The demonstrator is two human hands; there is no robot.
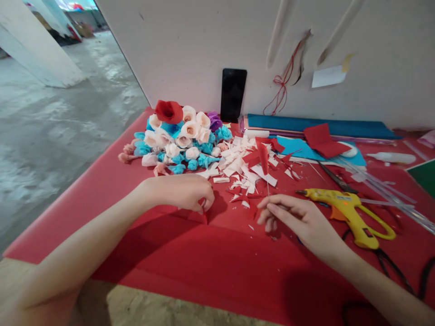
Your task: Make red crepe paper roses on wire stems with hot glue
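Observation:
My left hand (pixel 190 192) is closed in a pinch on a red paper piece (pixel 199 216) low over the table; its exact shape blends into the red cover. Between thumb and fingers, my right hand (pixel 288 217) grips a thin stick (pixel 268 188) held upright, with a folded strip of red paper (pixel 263 156) at its top. Just beyond both hands lies a heap of white paper scraps (pixel 243 165) mixed with red offcuts. Paper flowers (pixel 183 136) in white, blue, red, purple and pink are piled behind my left hand.
A yellow hot glue gun (pixel 340 199) with a black cable lies right of my right hand, near scissors (pixel 340 179) and clear sticks (pixel 390 190). A black phone (pixel 233 95) leans on the back panel. Blue paper (pixel 319 124) and a white bottle (pixel 390 157) are behind.

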